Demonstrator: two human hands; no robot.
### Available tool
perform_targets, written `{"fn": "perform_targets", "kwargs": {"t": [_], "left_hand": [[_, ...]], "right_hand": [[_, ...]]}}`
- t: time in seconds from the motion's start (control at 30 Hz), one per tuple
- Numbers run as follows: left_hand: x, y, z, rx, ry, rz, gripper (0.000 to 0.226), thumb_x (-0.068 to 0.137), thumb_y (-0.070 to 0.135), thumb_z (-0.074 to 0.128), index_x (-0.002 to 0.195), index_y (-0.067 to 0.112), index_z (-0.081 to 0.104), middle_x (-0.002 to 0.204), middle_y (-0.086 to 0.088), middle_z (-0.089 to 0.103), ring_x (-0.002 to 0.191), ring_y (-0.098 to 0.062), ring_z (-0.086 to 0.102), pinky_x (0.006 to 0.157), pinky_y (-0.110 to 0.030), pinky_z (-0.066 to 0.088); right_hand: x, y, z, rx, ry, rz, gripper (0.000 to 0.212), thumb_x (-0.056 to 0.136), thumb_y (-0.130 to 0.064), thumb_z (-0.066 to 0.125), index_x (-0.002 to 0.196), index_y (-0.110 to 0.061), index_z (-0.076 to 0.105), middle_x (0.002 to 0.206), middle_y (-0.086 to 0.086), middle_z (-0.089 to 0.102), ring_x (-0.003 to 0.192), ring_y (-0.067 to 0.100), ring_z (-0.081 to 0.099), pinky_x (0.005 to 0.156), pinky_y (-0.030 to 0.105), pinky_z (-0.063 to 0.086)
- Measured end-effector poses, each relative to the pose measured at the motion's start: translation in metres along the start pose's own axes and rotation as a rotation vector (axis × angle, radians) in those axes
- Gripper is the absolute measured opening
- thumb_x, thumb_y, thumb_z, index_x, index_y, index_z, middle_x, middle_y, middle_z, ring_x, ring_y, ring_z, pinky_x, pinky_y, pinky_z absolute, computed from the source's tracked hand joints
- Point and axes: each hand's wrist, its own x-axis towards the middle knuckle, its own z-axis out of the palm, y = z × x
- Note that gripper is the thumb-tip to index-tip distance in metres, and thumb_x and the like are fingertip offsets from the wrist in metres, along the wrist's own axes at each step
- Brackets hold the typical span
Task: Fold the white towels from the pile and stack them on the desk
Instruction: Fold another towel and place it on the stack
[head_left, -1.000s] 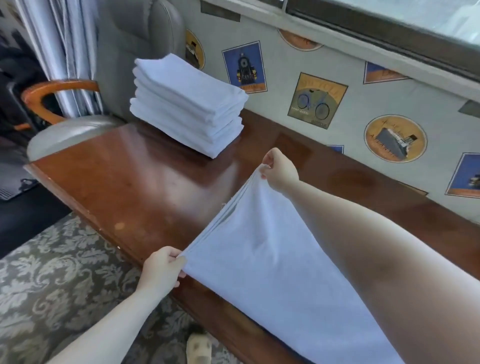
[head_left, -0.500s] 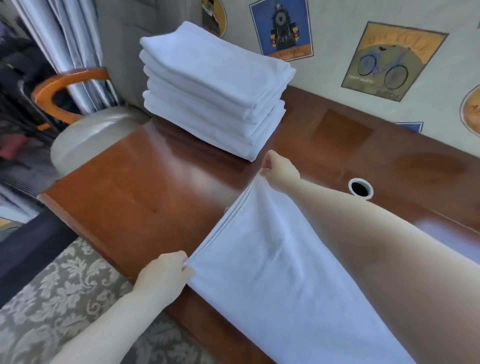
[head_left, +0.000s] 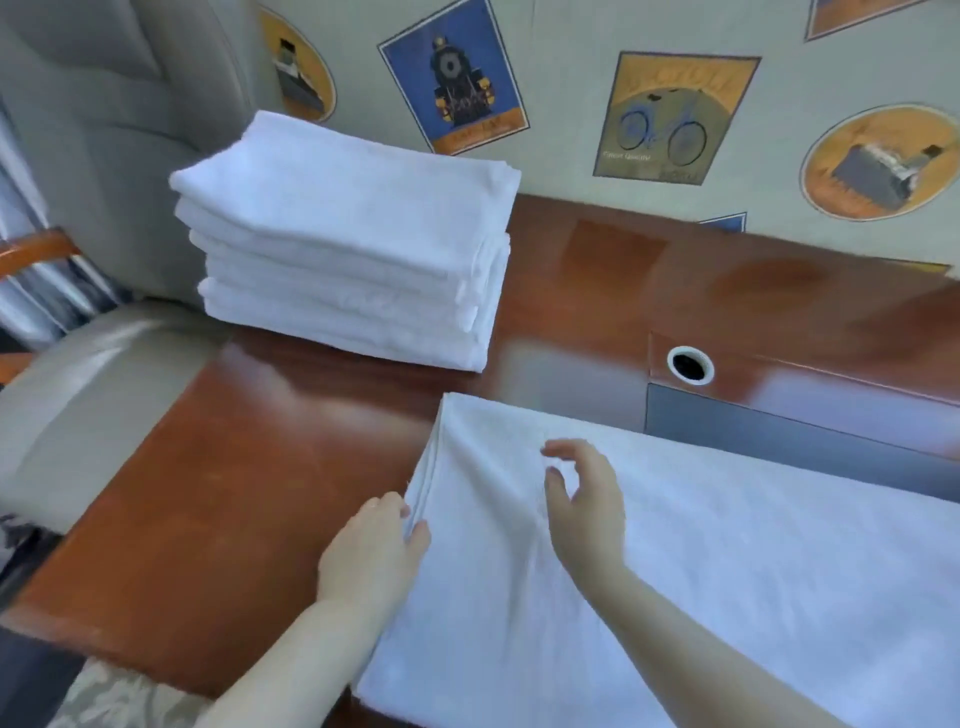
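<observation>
- Head view looks down on a glossy reddish-brown counter (head_left: 249, 467) set against a wall papered with vintage travel prints.
- White towel (head_left: 675, 571), folded into a long band, lies flat on the near right part of the counter, its layered left edge toward the middle.
- Left hand (head_left: 371, 551) is at that left edge, near the closer corner; thumb and fingers pinch the stacked layers.
- Right hand (head_left: 584, 499) sits over the towel just right of the left hand, fingers spread and loosely bent, gripping nothing; whether the palm touches the cloth cannot be told.
- Stack of folded towels (head_left: 348, 249) stands at the far left of the counter, close to the wall and well apart from the flat towel; several white layers, edges roughly lined up.
- Cable hole (head_left: 690, 365) with a white ring is in the counter, beyond the flat towel and right of the stack.
- Grey padded chair (head_left: 93, 364) with a wooden armrest stands off the left end of the counter.
- Patterned carpet (head_left: 119, 696) shows at the bottom left.
</observation>
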Motion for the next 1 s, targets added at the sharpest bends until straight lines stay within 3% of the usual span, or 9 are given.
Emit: {"fn": "perform_targets", "kwargs": {"t": [0.07,0.17,0.37,0.57,0.67,0.73,0.8,0.93,1.0], "left_hand": [[0.004,0.01,0.009,-0.086,0.0,0.001,0.04,0.092,0.05,0.055,0.113,0.017,0.049,0.111,-0.001,0.05,0.107,-0.024,0.052,0.082,-0.036,0.045],[0.003,0.028,0.019,-0.203,0.104,-0.059,0.042,0.097,0.045,0.049,0.114,0.008,0.053,0.113,-0.011,0.054,0.111,-0.032,0.046,0.085,-0.041,0.041],[0.015,0.004,0.019,-0.247,0.153,0.012,0.022,0.102,0.035,0.036,0.088,0.02,0.04,0.081,0.003,0.054,0.072,-0.023,0.048,0.059,-0.035,0.032],[0.034,0.004,0.007,-0.304,0.089,0.042,0.006,0.099,0.021,0.044,0.095,0.016,0.044,0.098,-0.002,0.052,0.085,-0.03,0.052,0.07,-0.039,0.041],[0.053,0.024,-0.002,-0.331,0.047,0.1,0.019,0.095,0.031,0.053,0.107,0.016,0.051,0.109,-0.002,0.049,0.097,-0.031,0.054,0.077,-0.039,0.043],[0.067,0.037,-0.006,-0.284,-0.012,0.148,0.032,0.092,0.044,0.055,0.096,0.013,0.055,0.102,-0.005,0.055,0.092,-0.029,0.056,0.07,-0.036,0.042],[0.082,0.044,-0.011,-0.298,-0.01,0.184,0.034,0.089,0.047,0.059,0.087,0.014,0.056,0.092,-0.002,0.056,0.084,-0.025,0.057,0.062,-0.032,0.038],[0.106,0.05,-0.018,-0.534,-0.127,0.064,0.025,0.088,0.032,0.067,0.081,0.011,0.056,0.076,0.002,0.054,0.076,-0.023,0.054,0.06,-0.029,0.039],[0.115,0.048,-0.02,-0.64,-0.206,-0.026,0.021,0.089,0.022,0.067,0.076,0.01,0.056,0.082,-0.006,0.062,0.08,-0.031,0.06,0.066,-0.033,0.05]], "right_hand": [[-0.056,0.02,-0.011,-0.183,0.11,-0.04,0.034,0.088,0.0,0.061,0.106,-0.029,0.064,0.121,-0.022,0.059,0.118,0.004,0.05,0.096,0.032,0.043],[-0.096,0.034,0.006,-0.444,0.213,-0.141,0.036,0.081,-0.001,0.069,0.112,-0.019,0.071,0.131,-0.001,0.062,0.127,0.017,0.044,0.105,0.031,0.029],[-0.143,0.024,0.056,-0.668,-0.194,-0.347,0.063,0.072,-0.049,0.05,0.132,-0.033,0.06,0.143,0.004,0.052,0.141,0.024,0.029,0.105,0.045,0.028],[-0.147,0.017,0.059,-0.756,-0.293,-0.348,0.069,0.073,-0.06,0.049,0.137,-0.035,0.056,0.147,0.006,0.048,0.134,0.029,0.047,0.102,0.05,0.031],[-0.143,-0.002,0.072,-0.732,-0.343,-0.43,0.063,0.072,-0.069,0.053,0.124,-0.037,0.065,0.133,-0.001,0.062,0.126,0.02,0.057,0.102,0.048,0.041],[-0.143,-0.01,0.079,-0.671,-0.325,-0.466,0.052,0.066,-0.071,0.061,0.103,-0.034,0.069,0.105,-0.008,0.066,0.098,0.014,0.064,0.089,0.036,0.053],[-0.143,-0.016,0.081,-0.677,-0.333,-0.471,0.044,0.066,-0.072,0.061,0.086,-0.033,0.064,0.083,-0.013,0.057,0.077,0.009,0.055,0.073,0.024,0.051],[-0.144,-0.02,0.083,-0.785,-0.439,-0.522,0.035,0.069,-0.067,0.063,0.078,-0.034,0.058,0.072,-0.015,0.049,0.066,0.007,0.048,0.062,0.02,0.041],[-0.146,-0.025,0.082,-0.702,-0.549,-0.49,0.033,0.066,-0.066,0.069,0.075,-0.035,0.059,0.069,-0.017,0.052,0.066,0.003,0.051,0.059,0.015,0.041]]}}
